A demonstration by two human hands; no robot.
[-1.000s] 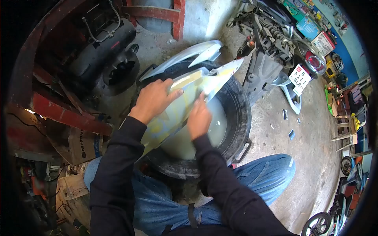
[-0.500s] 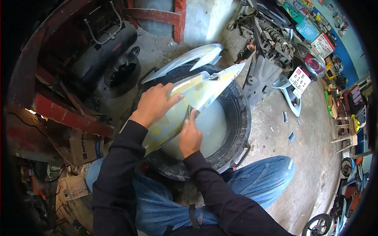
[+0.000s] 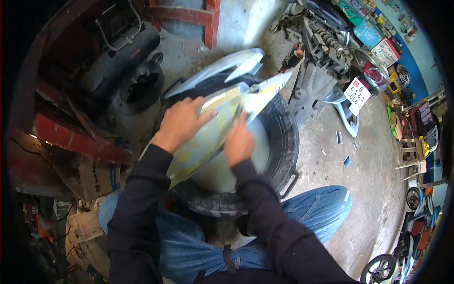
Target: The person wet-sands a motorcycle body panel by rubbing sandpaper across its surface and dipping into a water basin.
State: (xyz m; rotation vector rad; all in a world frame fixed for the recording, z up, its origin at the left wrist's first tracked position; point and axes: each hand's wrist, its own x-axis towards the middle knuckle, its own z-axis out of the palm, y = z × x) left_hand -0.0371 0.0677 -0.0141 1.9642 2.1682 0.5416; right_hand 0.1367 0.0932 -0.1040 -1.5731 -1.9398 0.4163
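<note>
A long pointed panel (image 3: 222,111), patchy yellow, white and grey, lies tilted across a black tub (image 3: 282,151) that holds cloudy liquid (image 3: 257,142). My left hand (image 3: 182,123) grips the panel's upper left edge, thumb on its face. Against the lower right edge, near the notch, my right hand (image 3: 240,144) is closed round a small dark pad, slightly blurred and mostly hidden by the fingers. Behind the panel, a second pale curved panel (image 3: 215,71) rests on the tub's far rim.
A black tank (image 3: 123,61) and red metal frame (image 3: 85,137) stand at the left. Motorcycle parts (image 3: 321,47) with a number plate (image 3: 357,96) are at the upper right. Small blue scraps (image 3: 347,162) lie on the concrete floor. A cardboard box (image 3: 97,177) sits at the lower left.
My right hand moved down and left along the panel's edge, then back up and right. My left hand keeps its hold on the panel. The whole view shifted slightly.
</note>
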